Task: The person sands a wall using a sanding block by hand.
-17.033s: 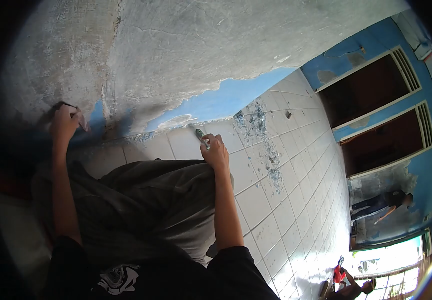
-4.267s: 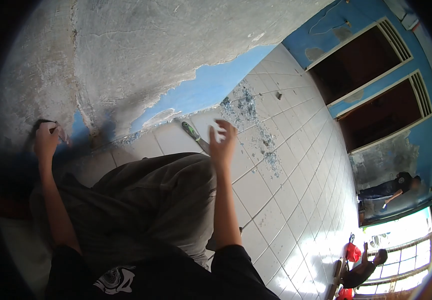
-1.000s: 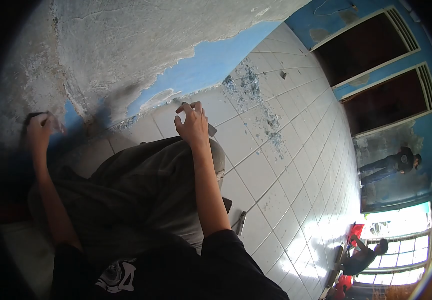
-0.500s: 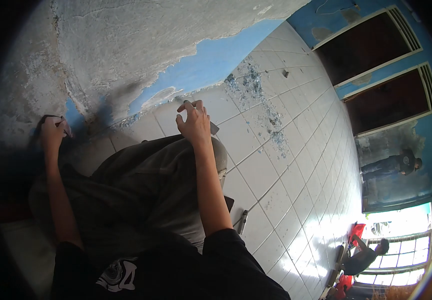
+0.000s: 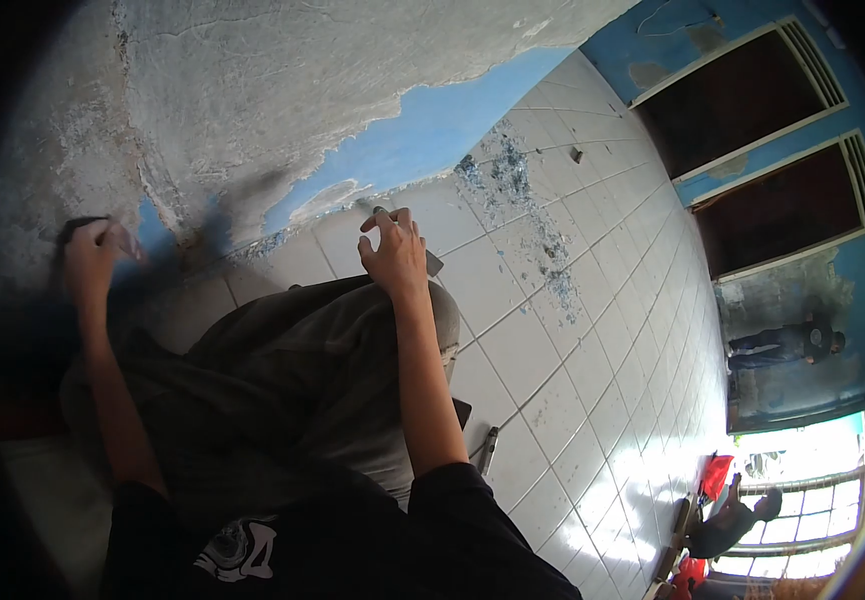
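My left hand (image 5: 92, 262) is closed at the lower part of the peeling wall (image 5: 252, 90), its fingers around a thin, dark and pinkish piece (image 5: 130, 245). Motion blurs this piece, so its kind is unclear. My right hand (image 5: 397, 250) hovers above my bent knee, fingers curved and apart, holding nothing that I can see. Just beyond its wrist, a flat grey object (image 5: 434, 263) shows partly behind the hand. Bare grey plaster covers much of the wall, and a strip of blue paint (image 5: 402, 140) runs along its bottom.
Blue paint flakes (image 5: 512, 180) lie scattered over the white tiled floor (image 5: 592, 290). A dark pen-like tool (image 5: 489, 450) lies beside my leg. One person (image 5: 807, 340) stands by the far wall; another person (image 5: 727, 525) sits near the bright window. Two dark doors (image 5: 732, 95) line the far side.
My left hand has shifted slightly left along the wall and is more blurred. My right hand holds nearly the same pose. The far standing person has changed posture, and the seated person's arm has moved.
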`<action>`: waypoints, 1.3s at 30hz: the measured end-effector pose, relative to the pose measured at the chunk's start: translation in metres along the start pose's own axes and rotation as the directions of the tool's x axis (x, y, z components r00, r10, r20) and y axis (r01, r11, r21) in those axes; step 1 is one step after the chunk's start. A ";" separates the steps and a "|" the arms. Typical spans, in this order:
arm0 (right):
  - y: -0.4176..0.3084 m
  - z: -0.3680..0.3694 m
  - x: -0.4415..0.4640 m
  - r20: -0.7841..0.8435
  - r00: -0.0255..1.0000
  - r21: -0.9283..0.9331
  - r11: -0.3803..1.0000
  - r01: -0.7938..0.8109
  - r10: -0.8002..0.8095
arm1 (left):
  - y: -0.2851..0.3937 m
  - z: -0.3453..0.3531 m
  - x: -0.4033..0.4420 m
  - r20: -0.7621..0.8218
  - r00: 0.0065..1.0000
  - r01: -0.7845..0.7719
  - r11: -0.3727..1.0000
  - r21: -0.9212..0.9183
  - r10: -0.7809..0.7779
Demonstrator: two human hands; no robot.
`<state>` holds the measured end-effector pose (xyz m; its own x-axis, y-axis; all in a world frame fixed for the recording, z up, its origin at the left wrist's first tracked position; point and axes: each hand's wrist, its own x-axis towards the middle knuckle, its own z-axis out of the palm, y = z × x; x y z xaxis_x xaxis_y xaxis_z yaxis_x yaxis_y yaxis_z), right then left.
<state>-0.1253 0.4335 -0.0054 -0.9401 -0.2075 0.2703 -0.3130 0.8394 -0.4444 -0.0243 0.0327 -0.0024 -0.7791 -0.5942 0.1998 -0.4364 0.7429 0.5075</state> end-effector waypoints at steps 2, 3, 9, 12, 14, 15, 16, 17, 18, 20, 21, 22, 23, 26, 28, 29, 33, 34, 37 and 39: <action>0.000 0.001 0.001 0.021 1.000 0.021 1.000 -0.013 0.012 | 0.006 -0.018 -0.001 -0.140 0.990 -0.042 0.995 -0.095 0.029; 0.000 0.001 0.001 0.019 1.000 0.018 1.000 -0.011 0.011 | 0.007 -0.017 0.000 -0.061 0.998 0.007 0.980 -0.200 -0.019; 0.000 0.000 0.000 0.016 1.000 0.000 1.000 -0.008 0.008 | -0.009 0.036 -0.003 0.060 0.997 0.045 0.996 0.071 -0.049; 0.000 -0.002 0.000 0.007 1.000 -0.027 1.000 0.006 -0.006 | 0.017 -0.007 -0.007 -0.014 1.000 0.002 1.000 -0.006 -0.002; 0.001 0.001 0.000 -0.001 1.000 -0.044 0.999 0.015 -0.015 | 0.019 -0.024 -0.004 0.001 0.998 -0.064 0.982 -0.177 0.065; 0.002 0.002 0.000 -0.007 1.000 -0.044 0.999 0.021 -0.022 | 0.006 -0.012 -0.001 -0.170 0.965 -0.201 0.979 -0.008 0.197; 0.002 0.004 0.000 -0.015 0.999 -0.043 0.999 0.028 -0.029 | -0.002 0.004 -0.002 -0.173 0.966 -0.199 0.980 -0.006 0.194; 0.002 0.003 0.000 -0.015 0.999 -0.042 0.999 0.031 -0.032 | -0.005 0.019 -0.005 -0.078 0.995 -0.061 0.998 -0.009 0.060; 0.001 0.003 0.000 -0.016 0.999 -0.043 0.999 0.030 -0.031 | -0.005 0.030 -0.008 0.019 0.997 0.077 0.997 0.000 -0.077; 0.001 0.002 -0.002 -0.016 0.999 -0.044 0.999 0.029 -0.029 | 0.005 0.030 -0.013 0.010 0.997 0.070 0.996 0.050 -0.070; 0.002 0.002 -0.001 -0.015 0.999 -0.040 0.999 0.030 -0.031 | 0.016 0.016 -0.011 0.042 0.997 0.067 0.996 0.064 -0.070; 0.002 0.002 -0.001 -0.013 0.999 -0.034 0.999 0.030 -0.031 | 0.021 0.006 -0.009 0.075 0.995 0.062 0.995 0.080 -0.068; 0.002 0.002 -0.001 -0.013 0.999 -0.032 0.999 0.030 -0.031 | 0.016 0.001 -0.008 -0.081 0.993 -0.087 0.996 0.010 0.088; 0.002 0.003 0.000 -0.008 1.000 -0.041 0.999 0.028 -0.029 | 0.017 -0.008 -0.007 -0.092 0.995 -0.051 0.976 -0.212 0.032; 0.003 0.004 0.001 0.003 1.000 -0.043 0.999 0.022 -0.022 | 0.014 0.010 -0.011 -0.073 0.997 -0.013 0.991 -0.135 0.003; 0.001 0.003 0.001 0.002 1.000 -0.043 0.999 0.022 -0.022 | 0.014 0.022 -0.015 -0.053 0.998 0.024 0.998 -0.062 -0.027; 0.001 0.000 -0.002 0.002 1.000 -0.054 0.998 0.015 -0.015 | 0.015 0.015 -0.012 -0.051 0.999 -0.011 1.000 0.029 0.012; 0.001 0.001 -0.002 0.000 1.000 -0.061 0.998 0.021 -0.021 | 0.016 0.001 -0.008 -0.050 0.997 -0.053 0.999 -0.001 0.053; 0.001 0.002 0.000 0.004 1.000 -0.056 0.998 0.020 -0.020 | -0.002 -0.007 0.003 -0.081 0.992 -0.104 0.991 -0.089 0.097; 0.002 0.004 0.000 0.006 1.000 -0.042 0.999 0.025 -0.025 | 0.000 0.002 -0.001 -0.081 0.989 -0.120 0.990 0.071 0.126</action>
<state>-0.1265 0.4328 -0.0099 -0.9327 -0.2316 0.2764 -0.3309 0.8544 -0.4007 -0.0243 0.0341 -0.0048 -0.7889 -0.5191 0.3289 -0.3707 0.8289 0.4190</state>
